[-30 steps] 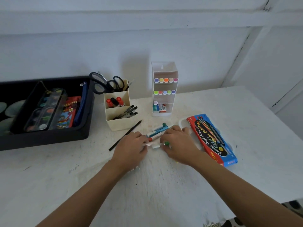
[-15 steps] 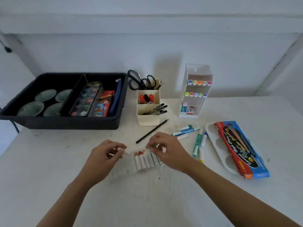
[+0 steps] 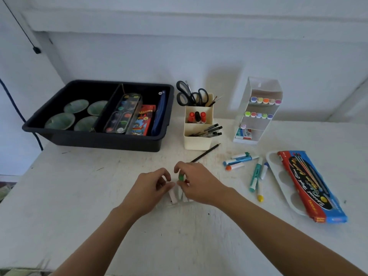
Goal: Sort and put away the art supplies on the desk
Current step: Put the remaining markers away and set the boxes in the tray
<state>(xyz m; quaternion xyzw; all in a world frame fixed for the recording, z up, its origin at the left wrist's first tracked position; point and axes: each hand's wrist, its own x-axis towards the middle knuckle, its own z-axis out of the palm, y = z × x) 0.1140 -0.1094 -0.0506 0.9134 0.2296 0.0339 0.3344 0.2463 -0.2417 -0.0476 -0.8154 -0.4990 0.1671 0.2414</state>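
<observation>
While left hand [image 3: 151, 188] pinches white markers [image 3: 172, 195] | right hand [image 3: 197, 186] pinches green-capped marker [image 3: 181, 177]

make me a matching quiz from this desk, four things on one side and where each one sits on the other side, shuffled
Things
1. scissors
2. watercolour set
3. black pencil
4. red and blue pencil box

Places
a. lying on the white paint palette
b. inside the black tub
c. standing in the cream pen holder
d. loose on the desk

Pairs: 1-c, 2-b, 3-d, 4-a
</observation>
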